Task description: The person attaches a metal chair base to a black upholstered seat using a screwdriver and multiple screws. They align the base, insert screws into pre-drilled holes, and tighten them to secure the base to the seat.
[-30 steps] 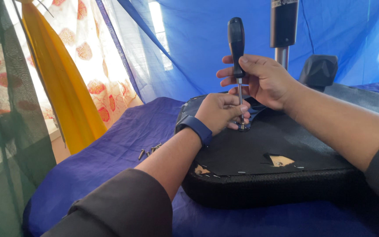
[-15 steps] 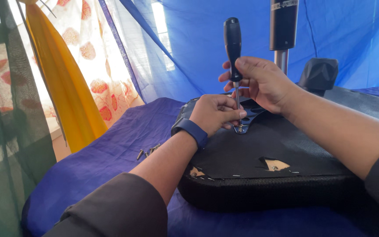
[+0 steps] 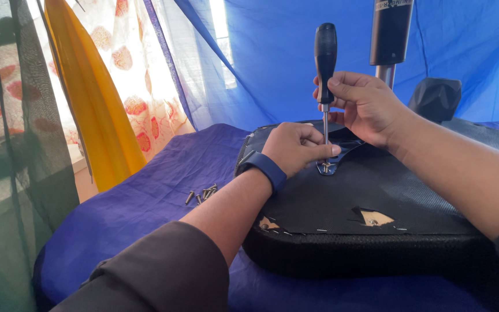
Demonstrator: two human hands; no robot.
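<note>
Black fabric underside of an upturned chair seat (image 3: 376, 202) lies on the blue-draped table (image 3: 145, 214). From the head view, the right hand (image 3: 371, 107) is closed around a black-handled screwdriver (image 3: 325, 58), its tip on a screw (image 3: 326, 166) at a metal bracket. The left hand (image 3: 295, 147) pinches the shaft low down. Several loose screws (image 3: 203, 193) lie aside, so some seem already out; this one remains seated.

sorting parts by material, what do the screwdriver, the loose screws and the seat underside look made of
Screwdriver: black handle, likely plastic or rubber with a dull sheen; thin shaft looks like bright steel.
Screws: small, grey and glinting, probably plated steel.
Seat: black woven fabric cover, matte, stapled along the edge; tears show tan material beneath, perhaps wood or foam.
</note>
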